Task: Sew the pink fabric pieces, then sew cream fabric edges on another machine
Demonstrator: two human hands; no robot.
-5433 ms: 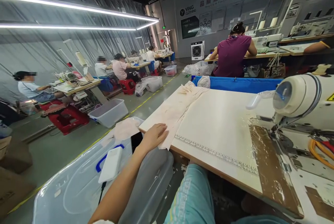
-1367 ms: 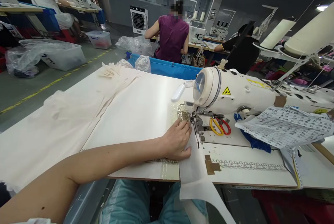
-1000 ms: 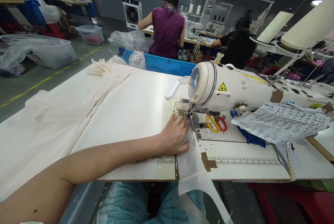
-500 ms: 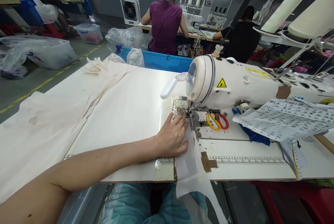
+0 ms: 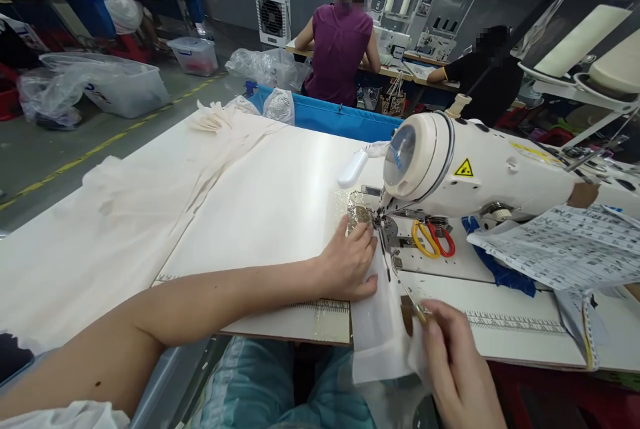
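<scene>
Just below the sewing machine's (image 5: 480, 162) head, the left hand (image 5: 350, 259) lies palm-down on a white fabric strip (image 5: 375, 322) — fingers slightly parted. From the sewing machine, the strip runs toward the person, where the right hand (image 5: 453, 362) pinches a thin pointed tool (image 5: 417, 306) — thumb and finger closed around it.

On my white sewing machine (image 5: 530, 182), right of centre, I can make out a yellow triangular warning sign (image 5: 464, 168) with a black symbol. The yellow label (image 5: 533, 152) farther along its top is too slanted for me to read. Toward the right edge, papers (image 5: 560, 246) carry rows of dark characters, illegible to me. Ruler strips (image 5: 515, 322) along my counter's (image 5: 260, 216) near edge show tick marks, their numbers too small.
</scene>
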